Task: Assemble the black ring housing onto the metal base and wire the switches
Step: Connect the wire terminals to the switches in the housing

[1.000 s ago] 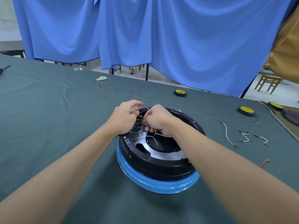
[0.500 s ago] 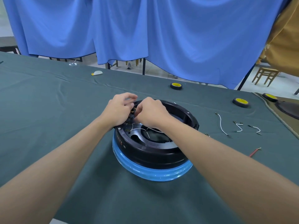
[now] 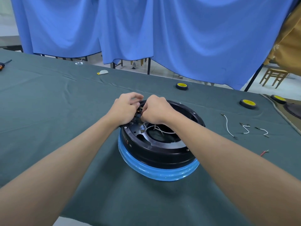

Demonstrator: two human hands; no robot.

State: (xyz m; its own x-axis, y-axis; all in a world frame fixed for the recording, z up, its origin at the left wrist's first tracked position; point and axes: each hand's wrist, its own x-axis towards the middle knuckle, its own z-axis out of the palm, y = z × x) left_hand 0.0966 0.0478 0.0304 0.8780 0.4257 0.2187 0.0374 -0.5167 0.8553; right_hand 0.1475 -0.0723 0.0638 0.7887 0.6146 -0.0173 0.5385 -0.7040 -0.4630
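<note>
Since the black ring housing [image 3: 159, 154] already sits on the metal base [image 3: 146, 138] on the table [image 3: 48, 111] straight ahead, the work turns on the switch terminals [image 3: 139, 110] at its far-left rim, right between the two hands. The right hand [image 3: 155, 110], fingers curled, seems to pinch the end of the white wire [image 3: 156, 128], which trails back across the opening. The left hand [image 3: 126, 110] curls against the rim beside it, but its grip is hidden. The wire likely needs pushing leftward.

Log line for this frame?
wiring; left hand, right hand at switch terminals, grips hidden; black ring housing on metal base; spare wires right
</note>
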